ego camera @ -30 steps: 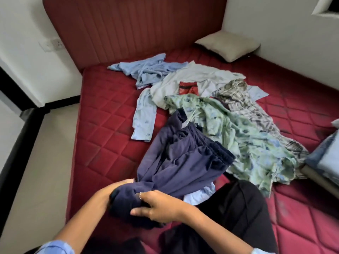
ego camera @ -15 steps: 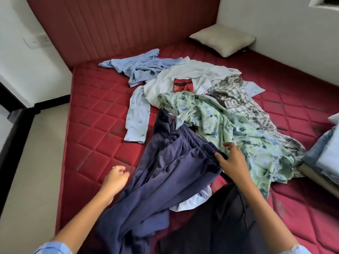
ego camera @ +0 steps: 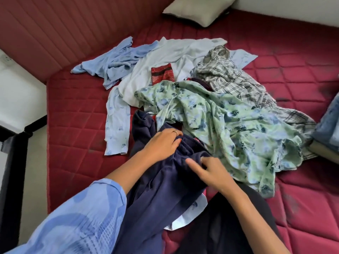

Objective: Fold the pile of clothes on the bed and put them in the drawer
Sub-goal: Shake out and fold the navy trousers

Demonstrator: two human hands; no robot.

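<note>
Both hands, the left hand (ego camera: 161, 143) and right hand (ego camera: 211, 171), pinch the gathered waistband of the navy trousers (ego camera: 165, 195), soft, limp cloth best held there.

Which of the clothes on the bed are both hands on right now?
The navy blue garment nearest the person. Both the left hand and right hand are at its gathered edge; the others lie untouched.

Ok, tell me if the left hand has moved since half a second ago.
Yes. The left hand went from the bare mattress rightward onto the navy trousers, toward the floral garment.
</note>
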